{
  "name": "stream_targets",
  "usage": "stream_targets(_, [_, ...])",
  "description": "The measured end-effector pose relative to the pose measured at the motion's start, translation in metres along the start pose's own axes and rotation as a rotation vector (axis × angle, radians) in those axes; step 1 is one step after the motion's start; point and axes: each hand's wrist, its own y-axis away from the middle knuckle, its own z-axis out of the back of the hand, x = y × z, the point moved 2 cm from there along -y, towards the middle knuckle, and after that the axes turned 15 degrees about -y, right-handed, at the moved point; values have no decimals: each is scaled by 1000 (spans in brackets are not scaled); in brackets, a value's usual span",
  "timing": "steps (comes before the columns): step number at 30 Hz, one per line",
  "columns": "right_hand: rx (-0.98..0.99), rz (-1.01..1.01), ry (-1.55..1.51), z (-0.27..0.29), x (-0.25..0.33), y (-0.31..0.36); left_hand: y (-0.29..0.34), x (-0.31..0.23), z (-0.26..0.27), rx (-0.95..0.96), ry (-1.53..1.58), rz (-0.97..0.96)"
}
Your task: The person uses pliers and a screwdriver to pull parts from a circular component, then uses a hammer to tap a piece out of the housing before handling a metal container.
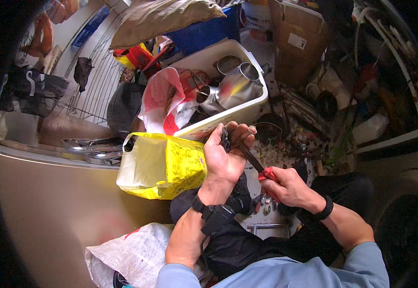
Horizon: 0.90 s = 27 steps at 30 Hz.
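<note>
My left hand [226,158] is raised in front of me, palm up, with its fingers curled. A small dark piece [225,139] sits between its thumb and fingers; I cannot make out its kind. Red-handled pliers [253,159] are gripped in my right hand [286,186]. Their dark metal end points up and left and reaches the curled fingers of the left hand. Whether the tip bites on anything there is hidden by those fingers.
A yellow plastic bag [182,161] stands open left of my left hand. Beyond it, a white bin [221,120] holds metal vessels [240,86] and a red-and-white bag [158,103]. A white woven sack [127,254] lies lower left. A cardboard box [298,45] stands behind, amid floor scraps.
</note>
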Motion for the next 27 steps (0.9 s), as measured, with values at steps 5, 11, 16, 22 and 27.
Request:
stream_targets(5, [82, -118, -116, 3, 9, 5, 1, 1, -6, 105, 59, 19])
stream_targets(11, [116, -78, -130, 6, 13, 11, 2, 0, -19, 244, 69, 53])
stream_targets(16, [115, -81, -233, 9, 5, 12, 4, 1, -26, 239, 68, 63])
stream_targets(22, [79, -111, -307, 15, 14, 16, 3, 5, -25, 325, 35, 38])
stream_targets(27, [93, -126, -292, 20, 14, 21, 1, 12, -23, 301, -2, 60])
